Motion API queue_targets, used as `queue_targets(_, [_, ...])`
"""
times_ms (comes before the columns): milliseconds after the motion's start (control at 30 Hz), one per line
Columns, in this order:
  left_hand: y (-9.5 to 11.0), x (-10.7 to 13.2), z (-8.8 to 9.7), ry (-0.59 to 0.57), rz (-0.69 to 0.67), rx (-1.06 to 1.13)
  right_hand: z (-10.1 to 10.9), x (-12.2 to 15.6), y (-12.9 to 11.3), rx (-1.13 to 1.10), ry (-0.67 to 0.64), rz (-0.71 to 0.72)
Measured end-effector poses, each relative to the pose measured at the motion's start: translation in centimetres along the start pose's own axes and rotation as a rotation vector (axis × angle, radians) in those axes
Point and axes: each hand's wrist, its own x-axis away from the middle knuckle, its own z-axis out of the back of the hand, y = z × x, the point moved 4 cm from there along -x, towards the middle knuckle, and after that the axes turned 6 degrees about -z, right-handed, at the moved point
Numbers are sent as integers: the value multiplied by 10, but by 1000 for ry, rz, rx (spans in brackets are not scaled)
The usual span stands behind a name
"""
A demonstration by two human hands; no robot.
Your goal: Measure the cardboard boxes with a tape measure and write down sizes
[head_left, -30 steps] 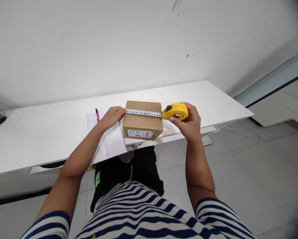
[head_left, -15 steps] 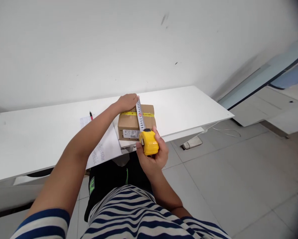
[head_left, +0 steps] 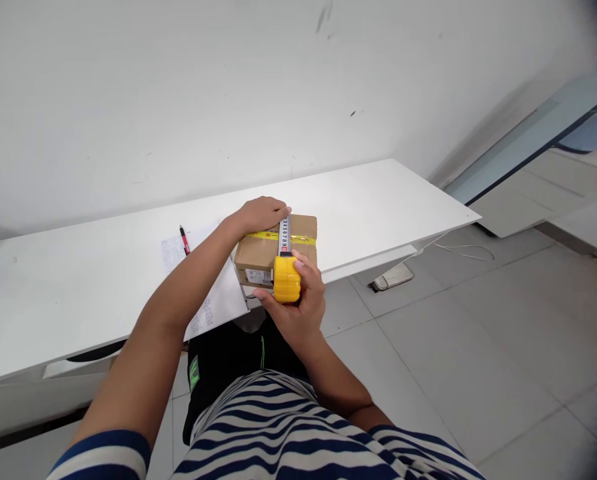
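A small brown cardboard box [head_left: 255,252] with a yellow band around it and a white label on its near side sits at the table's front edge. My right hand [head_left: 302,313] grips a yellow tape measure [head_left: 287,280] at the box's near side. From its case the metal blade [head_left: 285,235] runs across the box top. At the far edge, my left hand [head_left: 262,213] rests over the box, closed, its thumb pressing the blade's tip. Most of its other fingers are hidden behind the box.
The box and handwritten paper sheets [head_left: 223,297] lie on a white table [head_left: 368,207] against the wall. A red and black pen [head_left: 184,239] rests beside my left forearm. A white cable [head_left: 466,250] trails on the tiled floor at right.
The yellow case has moved up towards the box's far edge, and less blade is out. My left hand has shifted slightly right with the blade's tip.
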Motion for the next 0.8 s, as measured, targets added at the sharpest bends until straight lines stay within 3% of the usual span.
queue_targets(300, [1, 4, 0, -6, -47, -9, -1, 2, 4, 0, 10, 11])
queue_targets(433, [-5, 0, 1, 60, -69, 81, -2, -1, 3, 8, 34, 59])
queue_targets(533, [-4, 5, 9, 205, -108, 219, -2, -1, 12, 15, 28, 104])
queue_targets(600, [6, 20, 15, 322, -132, 253, 1, 1, 22, -5, 28, 78])
queue_targets(667, [25, 44, 15, 338, -146, 217, 6, 5, 32, -54, 67, 16])
queue_targets(800, [65, 89, -6, 126, -250, 91, 20, 14, 38, -125, 201, 27])
